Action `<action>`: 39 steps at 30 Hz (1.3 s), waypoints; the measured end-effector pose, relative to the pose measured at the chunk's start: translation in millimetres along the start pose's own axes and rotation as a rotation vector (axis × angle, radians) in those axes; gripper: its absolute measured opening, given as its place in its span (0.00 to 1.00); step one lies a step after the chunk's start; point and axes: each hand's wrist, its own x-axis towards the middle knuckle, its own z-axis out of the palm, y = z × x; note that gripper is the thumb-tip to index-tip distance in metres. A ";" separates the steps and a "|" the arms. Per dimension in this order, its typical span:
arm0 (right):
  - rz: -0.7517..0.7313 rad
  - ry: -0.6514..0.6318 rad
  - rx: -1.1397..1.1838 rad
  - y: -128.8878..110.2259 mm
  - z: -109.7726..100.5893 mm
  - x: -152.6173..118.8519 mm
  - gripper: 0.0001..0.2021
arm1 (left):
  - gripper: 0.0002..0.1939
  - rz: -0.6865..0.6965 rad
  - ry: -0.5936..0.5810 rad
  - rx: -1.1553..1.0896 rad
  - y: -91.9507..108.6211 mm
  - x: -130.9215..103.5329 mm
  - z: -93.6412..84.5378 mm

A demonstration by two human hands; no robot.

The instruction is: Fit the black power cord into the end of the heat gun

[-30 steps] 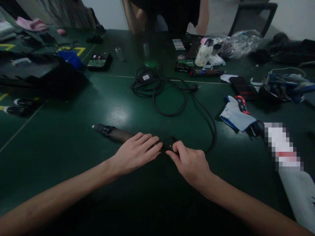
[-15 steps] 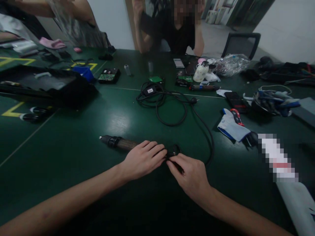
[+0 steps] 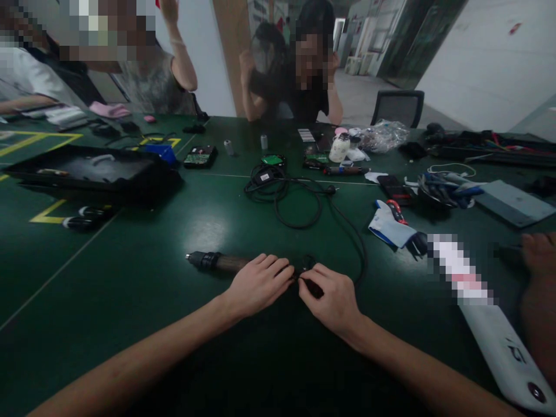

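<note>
A dark cylindrical electric screwdriver (image 3: pixel 230 263) lies on the green table, its metal tip pointing left. My left hand (image 3: pixel 260 284) wraps over its right part and presses it to the table. Close beside it, my right hand (image 3: pixel 332 295) is pinched at the tool's right end, where a black cable (image 3: pixel 364 255) seems to meet it. Between my fingertips the small part is too dark to make out. The cable loops back to a black adapter (image 3: pixel 264 176) with a white label.
A black tray (image 3: pixel 87 174) stands at the left. Circuit boards (image 3: pixel 273 160), a white bottle (image 3: pixel 339 147) and another screwdriver (image 3: pixel 347 170) lie behind. At right are a glove (image 3: pixel 391 226), a white device (image 3: pixel 499 341) and another person's hand (image 3: pixel 538 255). People sit across the table.
The view has tilted up and shifted a little. Both hands remain at the tool, with my right fingers slightly moved. At the right edge another person's hand has come into view.
</note>
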 end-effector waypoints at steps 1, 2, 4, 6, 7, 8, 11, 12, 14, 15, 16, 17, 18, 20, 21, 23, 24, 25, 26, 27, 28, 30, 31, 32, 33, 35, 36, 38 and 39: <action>-0.003 0.012 0.000 -0.5 0.1 0.2 0.08 | 0.13 0.002 0.011 0.007 0.3 -0.9 1.1; -0.004 0.022 0.002 -0.7 0.1 0.7 0.07 | 0.14 -0.001 0.023 0.013 0.3 -1.4 2.2; 0.010 0.036 0.016 -0.3 -0.4 2.4 0.06 | 0.13 -0.015 0.040 0.019 -0.2 -0.5 3.5; 0.031 0.036 0.037 1.4 -1.3 4.7 0.06 | 0.12 -0.023 0.050 0.018 -0.7 2.5 3.5; 0.040 0.033 0.044 2.6 -1.8 5.9 0.06 | 0.11 -0.023 0.050 0.017 -0.8 4.5 3.2; 0.047 0.027 0.048 3.9 -2.1 7.1 0.06 | 0.10 -0.021 0.042 0.016 -0.6 6.6 2.9; 0.078 0.003 0.052 7.3 -1.4 10.6 0.07 | 0.08 -0.040 0.008 0.014 0.0 11.3 4.1; 0.094 -0.002 0.052 7.9 -0.6 11.7 0.07 | 0.08 -0.051 0.006 0.014 -0.1 12.2 5.5; 0.139 0.000 0.046 7.7 1.8 14.0 0.08 | 0.08 -0.060 0.024 0.012 -1.1 12.8 9.5; 0.162 0.014 0.031 7.1 3.2 15.1 0.08 | 0.09 -0.060 0.037 0.009 -2.1 12.9 11.7; 0.177 0.023 0.016 6.3 4.6 16.2 0.08 | 0.09 -0.057 0.047 0.004 -3.2 12.9 13.8; 0.189 0.029 0.003 5.5 5.7 17.2 0.08 | 0.09 -0.055 0.053 -0.001 -4.4 12.9 15.7; 0.197 0.032 -0.003 4.9 6.4 17.9 0.08 | 0.10 -0.055 0.056 -0.004 -5.5 13.1 17.3; 0.191 0.026 -0.002 5.1 6.6 18.4 0.09 | 0.10 -0.057 0.057 -0.010 -7.1 13.7 19.3; 0.172 0.010 0.011 6.0 6.2 18.1 0.09 | 0.11 -0.057 0.056 -0.014 -7.7 14.0 19.8; 0.135 -0.015 0.037 9.2 5.0 16.6 0.09 | 0.11 -0.057 0.056 -0.024 -8.2 14.4 20.0; 0.136 -0.026 0.048 11.4 4.6 15.8 0.09 | 0.12 -0.053 0.058 -0.031 -8.4 14.2 19.9; 0.140 -0.033 0.050 13.6 4.4 15.1 0.09 | 0.12 -0.045 0.061 -0.038 -8.7 13.8 19.6; 0.144 -0.040 0.051 15.9 4.5 14.7 0.09 | 0.12 -0.036 0.065 -0.046 -9.1 13.1 19.3; 0.148 -0.042 0.050 17.9 4.7 14.5 0.08 | 0.11 -0.025 0.070 -0.053 -9.5 12.1 19.0; 0.138 -0.047 0.051 19.7 5.1 14.7 0.08 | 0.11 -0.015 0.075 -0.061 -10.2 10.8 18.8; 0.106 -0.054 0.058 21.7 5.8 15.4 0.07 | 0.11 -0.005 0.089 -0.073 -11.8 8.1 18.9; 0.078 -0.054 0.059 21.7 6.1 15.7 0.07 | 0.11 -0.003 0.097 -0.076 -12.8 6.8 19.1; 0.063 -0.053 0.058 21.1 6.3 15.8 0.07 | 0.11 -0.004 0.102 -0.079 -13.7 5.7 19.3; 0.052 -0.051 0.059 19.9 6.5 15.6 0.07 | 0.11 -0.005 0.102 -0.082 -14.5 4.9 19.5; 0.047 -0.013 0.067 16.5 7.2 14.2 0.06 | 0.11 -0.004 0.086 -0.091 -15.7 4.3 19.0; 0.045 0.012 0.073 14.7 7.7 13.1 0.06 | 0.11 -0.003 0.074 -0.095 -16.0 4.4 18.4; 0.043 0.046 0.072 12.0 9.2 10.8 0.05 | 0.10 -0.006 0.055 -0.098 -15.8 4.6 17.0; 0.043 0.055 0.068 11.3 10.0 9.9 0.05 | 0.10 -0.009 0.050 -0.095 -15.3 4.4 16.6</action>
